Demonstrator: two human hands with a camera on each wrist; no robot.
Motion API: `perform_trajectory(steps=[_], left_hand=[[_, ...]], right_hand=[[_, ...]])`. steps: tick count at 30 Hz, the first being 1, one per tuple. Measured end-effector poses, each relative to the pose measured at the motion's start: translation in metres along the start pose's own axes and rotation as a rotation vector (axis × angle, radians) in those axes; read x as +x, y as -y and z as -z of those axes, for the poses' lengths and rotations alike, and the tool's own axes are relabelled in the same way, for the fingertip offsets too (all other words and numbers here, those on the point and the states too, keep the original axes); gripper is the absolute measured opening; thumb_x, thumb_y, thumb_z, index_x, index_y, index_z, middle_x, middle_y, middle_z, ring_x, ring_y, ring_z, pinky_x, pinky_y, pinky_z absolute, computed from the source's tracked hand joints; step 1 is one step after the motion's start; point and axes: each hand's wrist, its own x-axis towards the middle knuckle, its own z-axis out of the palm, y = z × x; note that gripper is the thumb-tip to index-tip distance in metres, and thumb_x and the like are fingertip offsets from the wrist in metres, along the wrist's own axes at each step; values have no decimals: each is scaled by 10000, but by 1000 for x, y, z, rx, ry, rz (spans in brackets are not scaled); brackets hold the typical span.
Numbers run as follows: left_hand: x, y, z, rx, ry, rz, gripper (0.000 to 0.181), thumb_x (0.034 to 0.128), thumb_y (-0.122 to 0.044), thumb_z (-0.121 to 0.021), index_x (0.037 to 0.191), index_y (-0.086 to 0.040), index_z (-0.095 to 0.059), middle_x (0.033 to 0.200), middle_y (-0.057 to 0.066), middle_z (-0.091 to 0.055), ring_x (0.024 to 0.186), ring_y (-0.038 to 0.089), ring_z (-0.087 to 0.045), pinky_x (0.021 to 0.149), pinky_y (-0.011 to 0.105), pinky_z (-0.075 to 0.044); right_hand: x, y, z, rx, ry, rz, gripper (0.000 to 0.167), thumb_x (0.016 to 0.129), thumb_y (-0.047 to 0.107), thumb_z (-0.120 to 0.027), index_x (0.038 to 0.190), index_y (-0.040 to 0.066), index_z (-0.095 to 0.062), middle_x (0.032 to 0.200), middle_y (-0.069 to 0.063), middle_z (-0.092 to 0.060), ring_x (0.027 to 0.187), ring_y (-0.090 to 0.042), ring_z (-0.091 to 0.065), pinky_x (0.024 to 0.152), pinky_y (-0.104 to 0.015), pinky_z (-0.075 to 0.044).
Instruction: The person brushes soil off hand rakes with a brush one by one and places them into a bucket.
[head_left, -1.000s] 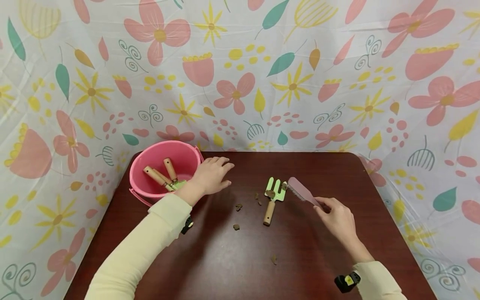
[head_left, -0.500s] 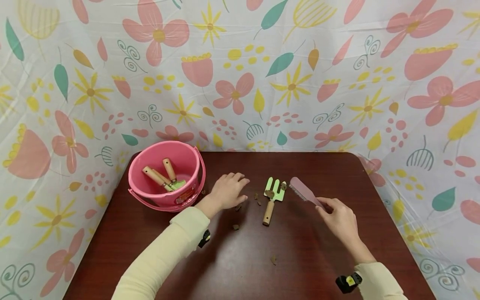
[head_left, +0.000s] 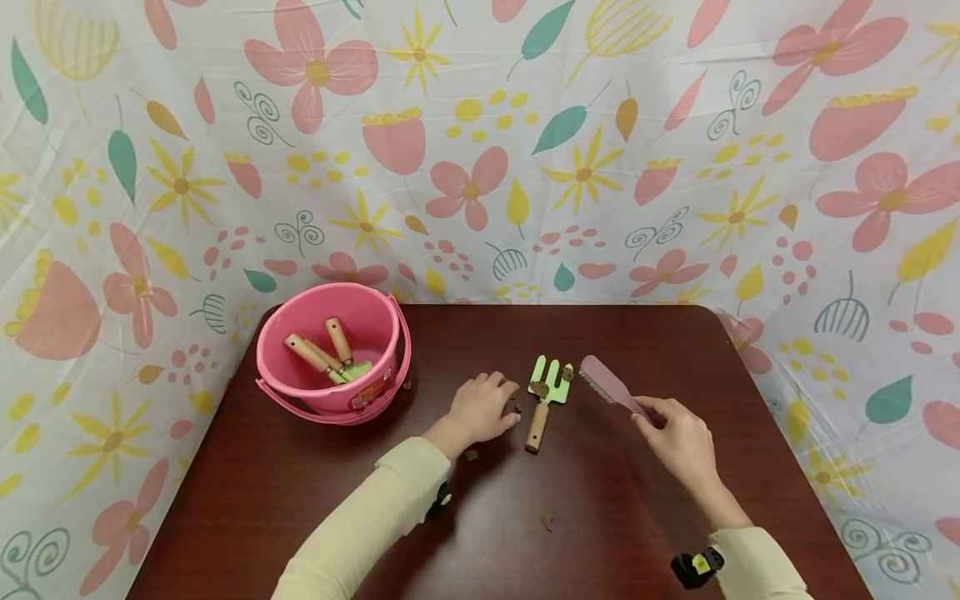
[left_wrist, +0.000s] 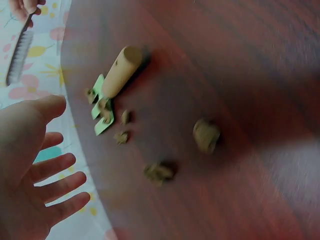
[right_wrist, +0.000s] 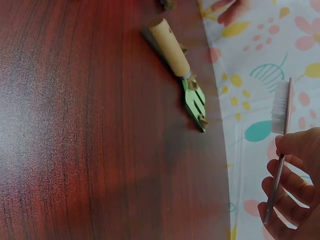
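Observation:
A small green garden fork [head_left: 550,390] with a wooden handle lies on the table, bits of brown dry leaf [head_left: 539,387] on its tines. My right hand [head_left: 678,437] holds a pink brush [head_left: 607,381] by its handle, bristles toward the fork. To the fork's left is my left hand [head_left: 482,408], above the table. Its fingers are spread and hold nothing in the left wrist view, where several brown scraps [left_wrist: 206,135] lie near it.
A pink bucket [head_left: 330,337] stands at the back left with wooden-handled tools [head_left: 337,340] inside, its handle lowered. Another brown scrap [head_left: 547,521] lies toward the front of the dark table [head_left: 637,517]. A flowered cloth [head_left: 480,125] hangs behind the table.
My left hand has moved from beside the bucket rightward and toward the front, close to the fork. The bucket's handle has dropped against its side. The right hand with the brush barely moved.

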Motion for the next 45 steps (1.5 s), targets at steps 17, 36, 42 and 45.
perform_trajectory(steps=[17,36,42,45], left_hand=[[12,-40,-49,-121,65,160,511,860,-519,-538,1269,-211,-526,1167,37,-549,992,211,-578,647,382,-512],[35,-62,-66,-155,67,318,601,786,-546,-623,1233,-153,-544,1132,59,-539,923,232,-583,635,370,-500],[37,-70,-69,-143,42,369,462,781,-443,-679,1120,-148,-573,1030,59,-533,827,231,-571,530,352,-474],[37,-71,-69,-142,8,385,303,795,-322,-680,1008,-134,-572,954,59,-515,775,223,-542,499,334,-454]], right_hand=[[-4,-1,-2,-2,13,-5,264,752,134,-737,1015,134,-704,796,-31,-635,599,-112,-510,492,-264,-356],[-4,-2,-3,3,3,-4,261,746,130,-738,1005,129,-704,803,-47,-640,621,-159,-548,497,-286,-372],[-3,-3,-3,7,5,-5,262,753,131,-735,1012,131,-704,808,-50,-643,627,-171,-561,494,-283,-372],[-2,-3,-3,6,4,-4,262,753,131,-735,1013,129,-704,806,-48,-642,621,-166,-556,490,-281,-369]])
